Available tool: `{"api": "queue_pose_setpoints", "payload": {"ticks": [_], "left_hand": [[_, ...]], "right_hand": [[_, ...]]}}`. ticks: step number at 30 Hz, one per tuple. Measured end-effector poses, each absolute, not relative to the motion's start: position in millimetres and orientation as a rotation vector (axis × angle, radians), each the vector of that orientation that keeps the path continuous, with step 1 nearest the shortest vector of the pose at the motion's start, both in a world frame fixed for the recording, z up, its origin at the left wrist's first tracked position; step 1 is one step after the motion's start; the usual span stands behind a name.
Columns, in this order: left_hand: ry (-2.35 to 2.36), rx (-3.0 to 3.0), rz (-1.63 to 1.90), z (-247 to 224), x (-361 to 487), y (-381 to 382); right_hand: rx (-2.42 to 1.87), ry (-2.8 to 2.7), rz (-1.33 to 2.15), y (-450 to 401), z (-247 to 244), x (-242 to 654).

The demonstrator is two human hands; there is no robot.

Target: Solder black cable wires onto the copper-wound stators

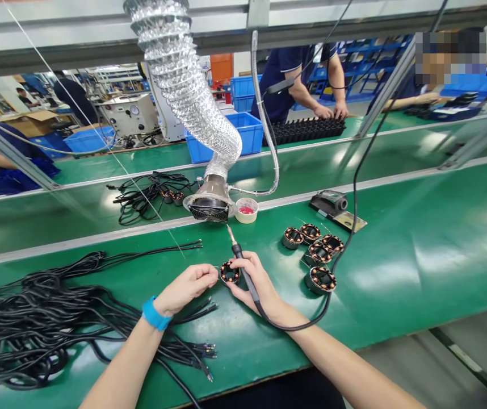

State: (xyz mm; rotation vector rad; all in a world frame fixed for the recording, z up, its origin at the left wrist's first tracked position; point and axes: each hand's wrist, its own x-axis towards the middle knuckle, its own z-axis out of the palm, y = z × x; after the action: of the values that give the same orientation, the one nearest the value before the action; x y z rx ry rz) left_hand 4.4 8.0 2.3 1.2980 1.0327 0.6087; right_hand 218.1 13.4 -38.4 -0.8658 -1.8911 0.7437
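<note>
A soldering iron [247, 275] rests in my right hand [257, 281], its tip pointing up and away toward the fume duct. The fingers of that hand also hold a ring-shaped motor stator with copper coils [230, 272]. My left hand [196, 282], with a blue wristband [156, 313], is closed in a pinch at the stator's left side, where a thin wire shows; what lies between its fingertips is too small to make out. Several more stators [320, 279] stand on the green bench to the right.
Black cables [47, 318] are heaped at the left, their stripped ends near my left forearm. A fume duct [213, 136] hangs above the bench, beside a small round tub [247, 211]. An iron stand [332, 207] sits behind the stators. People work across the bench.
</note>
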Motion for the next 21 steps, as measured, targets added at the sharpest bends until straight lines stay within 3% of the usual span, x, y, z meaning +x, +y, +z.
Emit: {"api": "queue_pose_setpoints", "payload": {"ticks": [5, 9, 13, 21], "left_hand": [[1.187, 1.080, 0.837, -2, 3, 13], [1.360, 1.282, 1.035, -11, 0, 24], [1.145, 1.676, 0.872, -17, 8, 29], [1.214, 1.644, 0.746, -22, 2, 24]], "right_hand": [[-0.865, -1.878, 0.768, 13, -37, 219], [-0.872, -1.860, 0.786, 13, -36, 218], [-0.874, -1.892, 0.766, 15, -37, 217], [-0.905, -1.938, 0.711, 19, -39, 216]]}}
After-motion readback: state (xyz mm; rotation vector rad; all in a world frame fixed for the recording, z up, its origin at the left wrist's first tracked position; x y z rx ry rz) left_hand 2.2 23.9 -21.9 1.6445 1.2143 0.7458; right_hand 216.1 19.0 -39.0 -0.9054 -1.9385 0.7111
